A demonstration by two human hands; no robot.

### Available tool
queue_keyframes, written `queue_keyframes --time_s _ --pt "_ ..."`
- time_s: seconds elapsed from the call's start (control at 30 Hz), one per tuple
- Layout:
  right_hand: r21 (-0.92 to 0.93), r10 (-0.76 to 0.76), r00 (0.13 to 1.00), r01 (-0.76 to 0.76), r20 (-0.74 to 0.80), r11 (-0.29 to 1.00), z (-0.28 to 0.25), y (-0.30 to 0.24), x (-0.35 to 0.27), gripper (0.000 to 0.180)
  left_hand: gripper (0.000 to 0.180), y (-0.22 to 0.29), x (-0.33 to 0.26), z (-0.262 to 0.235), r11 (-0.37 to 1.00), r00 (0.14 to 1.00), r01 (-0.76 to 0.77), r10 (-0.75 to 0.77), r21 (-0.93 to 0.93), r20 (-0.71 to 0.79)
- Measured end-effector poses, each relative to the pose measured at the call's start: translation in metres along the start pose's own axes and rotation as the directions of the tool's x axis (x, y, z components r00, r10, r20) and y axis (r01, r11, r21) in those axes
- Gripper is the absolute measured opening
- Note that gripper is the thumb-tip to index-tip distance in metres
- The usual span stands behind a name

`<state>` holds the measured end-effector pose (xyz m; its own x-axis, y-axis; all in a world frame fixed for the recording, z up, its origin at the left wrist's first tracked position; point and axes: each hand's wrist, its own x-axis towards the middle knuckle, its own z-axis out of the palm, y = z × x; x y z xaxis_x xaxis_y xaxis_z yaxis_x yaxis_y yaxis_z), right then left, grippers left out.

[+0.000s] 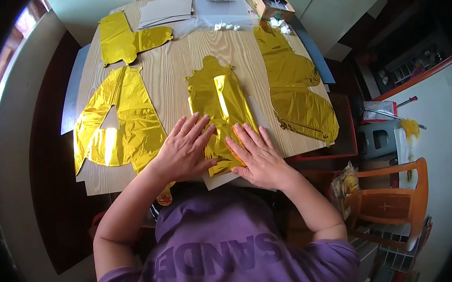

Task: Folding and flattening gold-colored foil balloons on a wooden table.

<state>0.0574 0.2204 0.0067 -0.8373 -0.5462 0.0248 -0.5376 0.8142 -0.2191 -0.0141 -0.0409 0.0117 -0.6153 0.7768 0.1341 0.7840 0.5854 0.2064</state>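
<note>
Both my hands lie flat on a gold foil balloon (213,97), uninflated and folded into a narrow shape, in front of me on the table. Across its lower left edge rests my left hand (183,148), fingers outstretched. My right hand (258,157) presses on the lower right side with its fingers spread. Under the foil a pale card (221,181) sticks out at the bottom and along the right. To the left lies a flat gold foil balloon with an opening (137,110), its lower end partly behind my left arm. Another flat gold foil balloon (289,76) lies at the right.
One more gold foil piece (116,38) lies at the far left of the wooden table (171,74). Behind are a stack of white cards (165,11), clear plastic bags (222,9), crumpled white bits (227,26) and an open box (273,4). A wooden chair (387,203) stands at right.
</note>
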Motion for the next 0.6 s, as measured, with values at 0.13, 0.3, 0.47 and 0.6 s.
queue_keyframes --time_s 0.13,0.3,0.47,0.6 --pt "0.009 -0.051 0.998 0.05 0.041 0.999 -0.003 0.009 0.0 0.072 0.081 0.008 0.006 -0.001 1.0 0.996 0.013 -0.012 0.01 -0.091" --pt "0.147 -0.038 0.995 0.05 -0.088 0.988 -0.009 0.028 -0.001 0.068 0.083 0.022 0.014 0.019 0.999 1.0 -0.011 0.01 -0.043 -0.02" --pt "0.103 0.278 0.91 -0.258 -0.308 0.96 -0.005 0.016 -0.03 0.059 0.084 0.019 0.013 0.024 0.999 0.998 -0.042 0.04 -0.028 -0.05" --pt "0.225 0.422 0.798 -0.358 -0.431 0.906 -0.007 -0.016 -0.062 0.049 0.084 0.022 0.004 0.014 0.99 0.993 -0.11 0.114 -0.085 0.032"
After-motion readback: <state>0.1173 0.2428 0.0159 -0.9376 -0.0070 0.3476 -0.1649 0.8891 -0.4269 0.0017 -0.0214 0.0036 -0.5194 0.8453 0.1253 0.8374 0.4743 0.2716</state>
